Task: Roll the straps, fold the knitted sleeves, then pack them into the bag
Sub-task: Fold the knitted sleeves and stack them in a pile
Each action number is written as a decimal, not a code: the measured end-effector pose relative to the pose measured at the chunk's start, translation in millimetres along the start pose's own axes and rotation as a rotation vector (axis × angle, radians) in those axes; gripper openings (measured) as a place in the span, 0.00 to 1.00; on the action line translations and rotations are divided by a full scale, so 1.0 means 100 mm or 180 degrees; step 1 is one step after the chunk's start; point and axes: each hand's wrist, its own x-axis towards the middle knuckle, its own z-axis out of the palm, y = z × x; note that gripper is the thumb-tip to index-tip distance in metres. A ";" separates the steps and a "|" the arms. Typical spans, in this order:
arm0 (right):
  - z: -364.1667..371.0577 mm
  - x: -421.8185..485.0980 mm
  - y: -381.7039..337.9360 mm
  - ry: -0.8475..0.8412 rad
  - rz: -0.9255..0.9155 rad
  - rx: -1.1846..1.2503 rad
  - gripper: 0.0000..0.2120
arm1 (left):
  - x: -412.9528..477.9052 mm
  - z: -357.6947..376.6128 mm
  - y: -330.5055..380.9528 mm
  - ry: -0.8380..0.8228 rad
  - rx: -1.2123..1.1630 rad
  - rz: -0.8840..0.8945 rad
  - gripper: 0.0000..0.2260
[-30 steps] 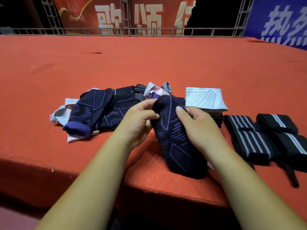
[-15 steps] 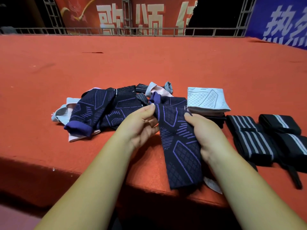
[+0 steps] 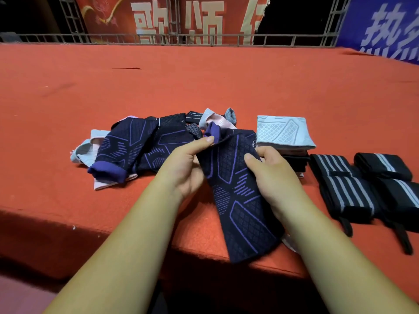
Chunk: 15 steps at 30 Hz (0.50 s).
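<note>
While both forearms reach in from the bottom of the frame, the left hand (image 3: 188,168) pinches the purple cuff at the top of a navy knitted sleeve (image 3: 238,200) between thumb and curled fingers, just left of centre. The right hand (image 3: 272,177) grips the same sleeve's right edge a little lower, with the thumb pressed on the patterned front and the other fingers hidden behind the fabric. Held between the two hands, the sleeve slants from the centre of the frame toward the lower right, and its lower end lies at the near edge of the table (image 3: 204,87), which is covered in orange-red cloth. Left of centre lies an untidy pile of sleeves (image 3: 140,146), navy with purple lines on top and pale blue and pink ones underneath and behind. Just right of the hands sits a folded stack (image 3: 283,132), topped by a light grey sleeve with a lattice pattern over darker pieces. Further right, rolled straps (image 3: 342,189), black with grey stripes, lie side by side, their thin black tails trailing toward the table's near edge. Along the top of the frame runs a metal railing (image 3: 226,38), with a red banner (image 3: 181,17) behind it and a blue banner (image 3: 385,26) at upper right.
</note>
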 end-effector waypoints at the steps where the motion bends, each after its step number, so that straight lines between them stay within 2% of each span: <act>1: 0.00 0.01 0.02 0.0078 -0.0078 -0.0033 0.07 | -0.02 0.01 -0.01 -0.0103 0.0087 -0.0113 0.15; 5: -0.01 0.01 0.05 0.0375 -0.0240 -0.0063 0.04 | -0.06 -0.03 -0.03 -0.0435 0.0773 -0.0382 0.26; 8: -0.02 0.01 0.03 0.0329 -0.0193 0.0082 0.06 | -0.03 -0.07 -0.06 -0.0079 0.1258 -0.0079 0.14; 11: -0.04 0.01 -0.02 0.0186 0.0056 -0.0140 0.08 | 0.01 -0.08 -0.06 0.0314 0.1008 0.0114 0.11; 15: -0.10 0.00 -0.07 -0.0345 0.0210 -0.0608 0.12 | 0.03 -0.05 -0.01 0.0551 0.0298 -0.0075 0.16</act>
